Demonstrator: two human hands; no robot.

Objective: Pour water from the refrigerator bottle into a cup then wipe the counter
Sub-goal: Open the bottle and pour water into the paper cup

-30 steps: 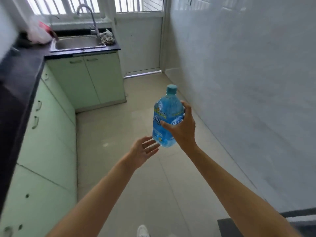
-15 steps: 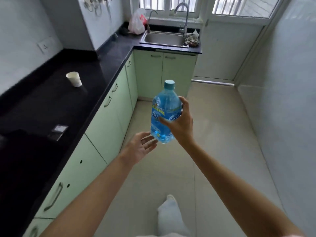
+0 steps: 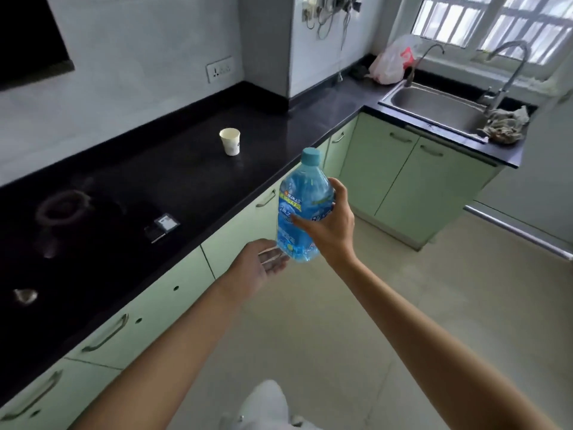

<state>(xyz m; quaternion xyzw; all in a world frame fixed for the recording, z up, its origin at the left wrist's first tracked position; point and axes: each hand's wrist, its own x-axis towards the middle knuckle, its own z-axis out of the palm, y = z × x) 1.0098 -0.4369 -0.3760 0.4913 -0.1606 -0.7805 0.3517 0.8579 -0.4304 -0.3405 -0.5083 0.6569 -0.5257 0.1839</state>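
My right hand (image 3: 330, 223) grips a blue plastic water bottle (image 3: 302, 197) around its middle, upright, teal cap on, over the floor just off the counter's edge. My left hand (image 3: 259, 268) is open, palm up, fingers spread just below and left of the bottle's base, apart from it or barely touching. A white paper cup (image 3: 230, 141) stands upright on the black counter (image 3: 192, 181), up and left of the bottle. A crumpled rag (image 3: 504, 124) lies on the counter right of the steel sink (image 3: 434, 108).
A stove burner (image 3: 62, 207) and a small dark device (image 3: 162, 227) sit on the counter's left part. A plastic bag (image 3: 390, 62) lies in the back corner by two faucets. Pale green cabinets (image 3: 412, 178) run under the counter. My foot (image 3: 266, 405) is on the tiled floor.
My view has swung left, bringing the counter, cup and stove into sight. The bottle stays upright in my right hand, with my left hand still open under it.
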